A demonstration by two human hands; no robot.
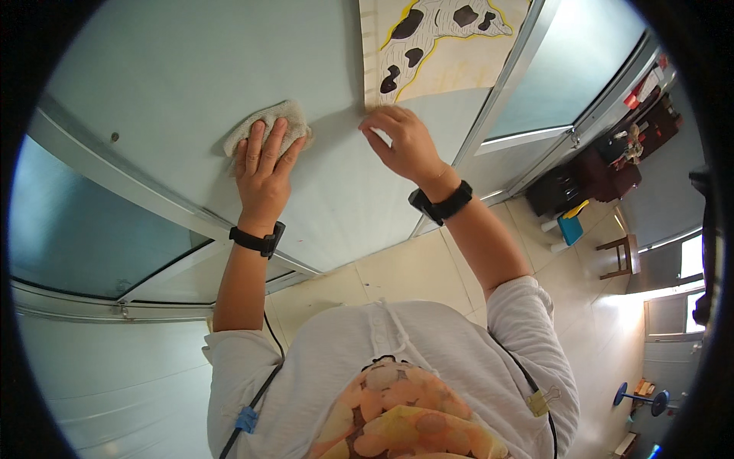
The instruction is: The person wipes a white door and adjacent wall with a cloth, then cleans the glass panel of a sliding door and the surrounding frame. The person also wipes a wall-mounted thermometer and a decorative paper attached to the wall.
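My left hand (264,166) presses a folded light-coloured cloth (293,121) flat against a pale wall panel (229,51), fingers spread over it. To its right, my right hand (401,140) is raised beside the lower edge of a paper drawing (453,66) of a spotted animal's head and neck, outlined in yellow. The fingers of that hand are curled, with a gap between thumb and forefinger, and nothing shows in them. Whether its fingertips touch the paper, I cannot tell. A black band with a small device sits on each wrist.
Metal-framed glass panels (533,80) stand on both sides of the wall panel. Beyond them on the right are dark furniture (596,172), a wooden stool (629,254), a blue-and-white object (570,229) and a blue dumbbell-shaped object (641,399) on or near the tiled floor (413,264).
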